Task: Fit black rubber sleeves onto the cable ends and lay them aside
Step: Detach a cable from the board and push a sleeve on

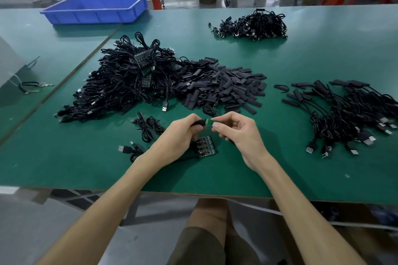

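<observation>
My left hand [181,135] pinches a black rubber sleeve [199,123] above the green table. My right hand [235,130] pinches a small green circuit board [210,121] at a cable's end, its tip just short of the sleeve's mouth. The cable [207,111] loops away behind the hands. Under the hands lies a panel of small boards [205,146]. A heap of loose black sleeves [224,86] lies beyond, beside a tangle of bare cables [120,84]. At the right sits a pile of sleeved cables [344,114].
A blue plastic bin [97,8] stands at the far left. Another cable bundle [252,26] lies at the far middle. A few loose cables [146,129] lie left of my hands. Keys [32,87] rest by the table seam. The table's front edge [193,192] runs below my forearms.
</observation>
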### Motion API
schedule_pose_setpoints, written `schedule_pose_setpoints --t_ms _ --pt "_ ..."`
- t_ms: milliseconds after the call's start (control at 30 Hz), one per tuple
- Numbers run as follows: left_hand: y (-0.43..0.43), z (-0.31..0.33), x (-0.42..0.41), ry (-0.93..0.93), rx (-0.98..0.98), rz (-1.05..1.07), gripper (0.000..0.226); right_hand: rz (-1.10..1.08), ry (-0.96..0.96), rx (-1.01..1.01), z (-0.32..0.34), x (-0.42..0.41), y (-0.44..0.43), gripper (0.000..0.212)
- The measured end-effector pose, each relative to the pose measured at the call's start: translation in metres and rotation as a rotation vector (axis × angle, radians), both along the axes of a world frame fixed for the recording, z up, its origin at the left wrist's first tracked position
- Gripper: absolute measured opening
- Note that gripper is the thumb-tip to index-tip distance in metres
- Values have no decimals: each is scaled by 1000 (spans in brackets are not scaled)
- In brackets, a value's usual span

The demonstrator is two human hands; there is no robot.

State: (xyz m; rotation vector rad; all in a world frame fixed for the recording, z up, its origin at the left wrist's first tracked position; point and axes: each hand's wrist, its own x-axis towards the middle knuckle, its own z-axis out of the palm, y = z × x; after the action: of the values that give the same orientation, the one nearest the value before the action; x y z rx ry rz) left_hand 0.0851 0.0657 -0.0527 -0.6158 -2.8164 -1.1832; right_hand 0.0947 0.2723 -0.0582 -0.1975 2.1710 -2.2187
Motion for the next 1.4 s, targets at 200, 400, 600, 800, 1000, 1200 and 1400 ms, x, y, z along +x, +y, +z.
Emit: schedule_pose_setpoints --t_ms 200,400,600,800,1000,1200,1400 --pt "-1 -1 0 -20 -33 -29 9 1 15 9 0 1 -1 7" --pt "0 0 3 34 -51 -70 16 14 23 32 -2 1 -2 8" --pt "-1 0 5 79 -70 -107 21 21 37 59 0 2 -3 8" --pt "-2 -1 3 89 -99 -110 29 30 41 75 -1 1 -4 9" --pt "1 -3 3 98 -195 -167 40 51 48 172 -5 0 -5 8" --pt "2 1 6 167 -139 -119 47 25 30 147 -4 0 -5 7" --pt "-3 3 10 308 -144 -21 37 10 28 124 -5 -1 -5 10"
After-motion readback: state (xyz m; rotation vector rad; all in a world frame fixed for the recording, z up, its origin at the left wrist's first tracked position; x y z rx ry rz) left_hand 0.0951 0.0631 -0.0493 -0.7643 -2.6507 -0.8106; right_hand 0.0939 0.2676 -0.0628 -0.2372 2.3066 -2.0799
